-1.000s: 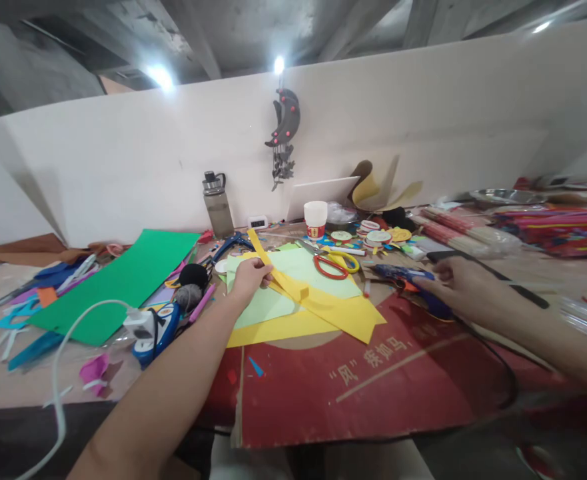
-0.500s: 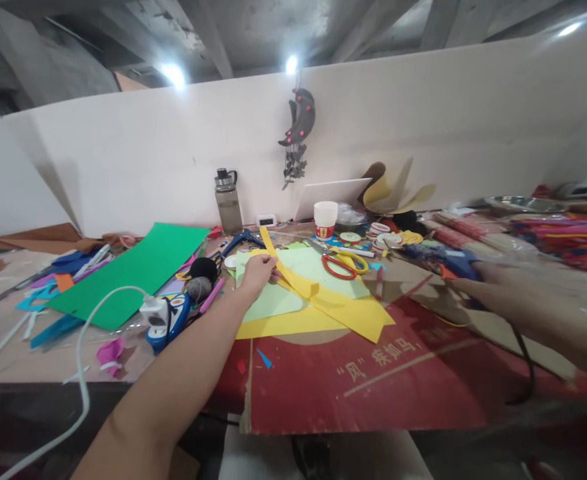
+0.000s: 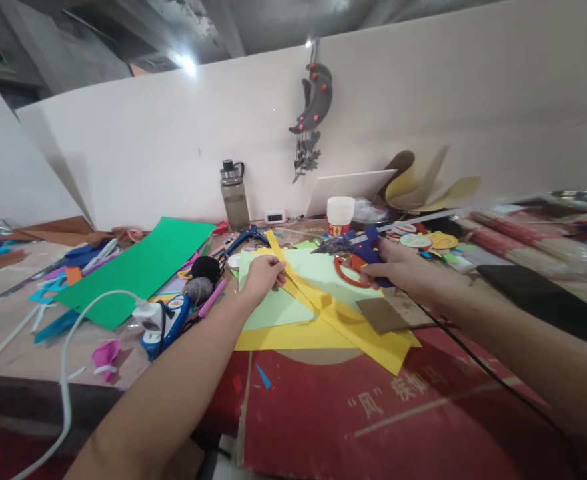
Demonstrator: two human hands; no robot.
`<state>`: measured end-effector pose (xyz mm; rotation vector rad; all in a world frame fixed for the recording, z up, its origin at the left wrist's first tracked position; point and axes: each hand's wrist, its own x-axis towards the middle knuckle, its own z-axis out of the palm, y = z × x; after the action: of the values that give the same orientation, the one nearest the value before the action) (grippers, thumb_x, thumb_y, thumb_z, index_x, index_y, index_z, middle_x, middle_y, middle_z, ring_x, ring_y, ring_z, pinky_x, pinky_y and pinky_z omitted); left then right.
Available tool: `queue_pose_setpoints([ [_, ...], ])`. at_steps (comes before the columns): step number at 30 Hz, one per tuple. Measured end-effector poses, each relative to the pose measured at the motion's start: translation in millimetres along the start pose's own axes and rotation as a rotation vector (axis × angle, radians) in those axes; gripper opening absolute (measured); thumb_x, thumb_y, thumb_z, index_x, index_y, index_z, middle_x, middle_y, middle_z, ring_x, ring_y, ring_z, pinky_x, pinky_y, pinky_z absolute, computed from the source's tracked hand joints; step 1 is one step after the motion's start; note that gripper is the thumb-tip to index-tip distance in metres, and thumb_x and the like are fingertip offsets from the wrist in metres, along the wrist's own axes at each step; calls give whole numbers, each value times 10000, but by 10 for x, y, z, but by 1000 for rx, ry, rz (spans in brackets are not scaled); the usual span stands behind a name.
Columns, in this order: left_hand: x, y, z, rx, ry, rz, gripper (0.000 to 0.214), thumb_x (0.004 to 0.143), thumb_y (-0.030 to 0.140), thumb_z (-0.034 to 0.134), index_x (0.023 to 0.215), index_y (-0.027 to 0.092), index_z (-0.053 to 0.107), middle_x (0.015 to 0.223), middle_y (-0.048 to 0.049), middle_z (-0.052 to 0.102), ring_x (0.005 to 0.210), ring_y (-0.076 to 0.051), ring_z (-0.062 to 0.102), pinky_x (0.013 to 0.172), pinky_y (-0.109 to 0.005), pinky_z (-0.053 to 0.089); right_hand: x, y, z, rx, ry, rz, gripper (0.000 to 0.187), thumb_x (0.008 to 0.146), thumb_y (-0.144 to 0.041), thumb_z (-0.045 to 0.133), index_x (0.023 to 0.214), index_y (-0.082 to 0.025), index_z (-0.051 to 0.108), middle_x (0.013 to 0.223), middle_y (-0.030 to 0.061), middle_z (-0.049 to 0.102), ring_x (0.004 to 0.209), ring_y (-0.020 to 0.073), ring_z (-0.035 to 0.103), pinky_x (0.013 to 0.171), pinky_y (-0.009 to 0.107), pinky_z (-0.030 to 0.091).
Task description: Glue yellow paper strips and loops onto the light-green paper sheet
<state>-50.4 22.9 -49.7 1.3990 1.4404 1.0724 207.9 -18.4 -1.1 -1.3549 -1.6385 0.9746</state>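
My left hand [image 3: 263, 277] pinches a long yellow paper strip [image 3: 318, 300] that lies across pale green sheets [image 3: 318, 267] and a yellow sheet [image 3: 293, 333]. My right hand [image 3: 398, 270] grips a blue hot glue gun [image 3: 360, 245], held above the papers with its nozzle pointing left toward the strip. Its black cord [image 3: 473, 363] trails back along my right forearm. Red-handled scissors [image 3: 346, 273] lie partly hidden behind the gun hand. A small brown card piece [image 3: 380, 313] rests on the yellow paper.
A red printed board [image 3: 398, 407] covers the near table. A green sheet [image 3: 143, 267], power strip with white cable [image 3: 146, 313], water bottle [image 3: 234, 193], paper cup [image 3: 340, 213], tape rolls [image 3: 416, 240] and paper scraps crowd the table. A white partition [image 3: 423, 113] stands behind.
My right hand lifted the glue gun from the table at the right and brought it leftward over the papers. The left hand kept its hold on the strip. The view shifted slightly.
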Motion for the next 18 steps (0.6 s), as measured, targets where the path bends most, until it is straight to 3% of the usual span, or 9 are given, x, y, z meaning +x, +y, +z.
queue_pose_setpoints([
  [7, 4, 5, 14, 54, -17, -23, 264, 830, 263, 557, 591, 153, 539, 456, -16, 567, 332, -87, 475, 357, -197, 337, 137, -49, 253, -124, -167, 11, 109, 764, -273, 579, 786, -202, 499, 529, -46, 505, 452, 107, 449, 453, 242, 361],
  [12, 22, -30, 28, 57, -5, -16, 268, 804, 283, 608, 579, 151, 548, 452, -20, 567, 333, -81, 471, 364, -189, 322, 151, 7, 333, -218, -154, 77, 153, 742, -295, 632, 779, -214, 508, 580, -39, 494, 473, 111, 455, 435, 242, 365],
  [18, 5, 11, 55, 85, 23, -42, 258, 825, 241, 565, 583, 157, 533, 442, -8, 555, 315, -74, 446, 353, -190, 313, 130, -56, 269, -341, -171, 139, 149, 734, -275, 644, 801, -228, 519, 552, -31, 506, 456, 128, 454, 416, 254, 327],
])
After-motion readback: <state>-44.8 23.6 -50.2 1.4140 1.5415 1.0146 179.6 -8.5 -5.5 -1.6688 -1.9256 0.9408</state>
